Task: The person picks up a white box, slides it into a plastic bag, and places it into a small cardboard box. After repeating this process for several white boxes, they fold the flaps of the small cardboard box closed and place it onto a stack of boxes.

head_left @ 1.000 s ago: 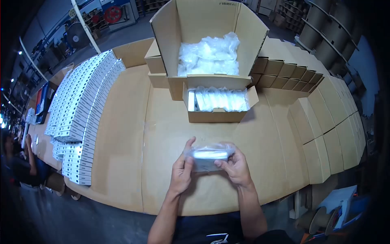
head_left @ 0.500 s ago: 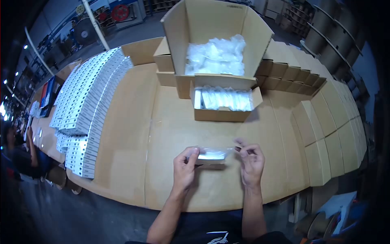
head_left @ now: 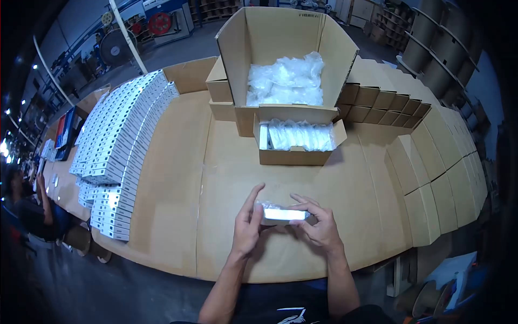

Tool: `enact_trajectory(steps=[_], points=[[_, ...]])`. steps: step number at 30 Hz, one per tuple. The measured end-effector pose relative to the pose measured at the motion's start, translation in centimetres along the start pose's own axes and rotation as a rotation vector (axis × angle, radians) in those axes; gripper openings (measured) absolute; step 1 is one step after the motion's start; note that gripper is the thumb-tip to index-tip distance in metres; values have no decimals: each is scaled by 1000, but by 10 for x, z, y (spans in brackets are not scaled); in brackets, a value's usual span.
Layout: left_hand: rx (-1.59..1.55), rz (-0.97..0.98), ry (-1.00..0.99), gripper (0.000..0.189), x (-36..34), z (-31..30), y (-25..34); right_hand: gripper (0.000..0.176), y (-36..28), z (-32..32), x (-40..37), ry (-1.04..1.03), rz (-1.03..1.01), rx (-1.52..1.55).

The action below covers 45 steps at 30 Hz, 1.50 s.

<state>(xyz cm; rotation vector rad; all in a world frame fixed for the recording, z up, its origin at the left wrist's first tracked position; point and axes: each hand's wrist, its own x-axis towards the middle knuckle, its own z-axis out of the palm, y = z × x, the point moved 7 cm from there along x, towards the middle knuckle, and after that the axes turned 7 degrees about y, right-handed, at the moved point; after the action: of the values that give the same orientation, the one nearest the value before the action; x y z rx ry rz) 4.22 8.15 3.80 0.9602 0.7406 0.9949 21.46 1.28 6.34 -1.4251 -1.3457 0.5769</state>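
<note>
Moved inward since the earlier frame: my right hand point(head_left: 322, 228), its thumb and fingers now pinching the right end of the film-wrapped package point(head_left: 285, 215). My left hand point(head_left: 246, 231) pinches the opposite end, giving two-ended support above the cardboard-covered table point(head_left: 232, 181).

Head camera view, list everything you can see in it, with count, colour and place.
Plastic-wrapped packet: one, whitish, between the hands
Small open carton: one, brown, beyond the hands
Wrapped packets: several, whitish, inside it
Large open carton: one, brown, behind that
Plastic bags: uncountable, clear, inside it
Small boxes: many, white, stacked left
Closed cartons: many, brown, right
Table covering: brown, underneath
Pole: one, pale, upper left
Red wheel: one, upper left
Co-worker: one, dark clothing, far left
Left hand, right hand: bare, front centre
</note>
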Motion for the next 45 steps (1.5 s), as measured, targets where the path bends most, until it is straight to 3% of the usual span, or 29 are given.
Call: enact_trajectory(steps=[2,3,6,7,10,11,20,23,26,28,30,31,36,38,41,45], points=[[135,146,-129,59,-6,4,6,30,9,-2,-2,-37,33,57],[90,110,-174,70,-9,7,8,29,12,-1,-3,-60,53,86],[297,107,-202,62,-6,3,2,27,-4,-1,1,-135,-52,29],[315,126,-171,41,-6,5,7,27,-13,0,4,-138,-76,28],[383,96,-202,34,-2,1,-2,31,-42,-11,17,-67,-354,-205],[379,119,-178,27,0,1,0,32,-43,-11,18,-93,-335,-256],[289,-15,-136,28,29,-6,-1,30,-67,-1,47,-312,-352,-414],[255,48,-165,37,46,-8,6,28,-67,0,69,-299,-328,-403],[131,161,-75,70,74,-16,24,26,-64,-9,97,-81,-273,-351],[469,218,29,92,102,-34,32,24,-63,-15,116,170,-224,-317],[702,363,19,96,128,-34,41,25,-44,-9,129,339,-184,-287],[709,277,5,110,142,-35,36,26,-40,-2,136,410,-175,-280],[786,381,-122,121,192,-28,17,34,-30,32,153,551,-85,-310],[753,359,-184,124,197,-24,3,38,-32,41,154,534,-158,-436],[700,376,-151,120,206,-23,2,40,-39,52,158,504,-317,-633],[725,355,-137,110,214,-19,5,39,-40,62,169,407,-179,-639]])
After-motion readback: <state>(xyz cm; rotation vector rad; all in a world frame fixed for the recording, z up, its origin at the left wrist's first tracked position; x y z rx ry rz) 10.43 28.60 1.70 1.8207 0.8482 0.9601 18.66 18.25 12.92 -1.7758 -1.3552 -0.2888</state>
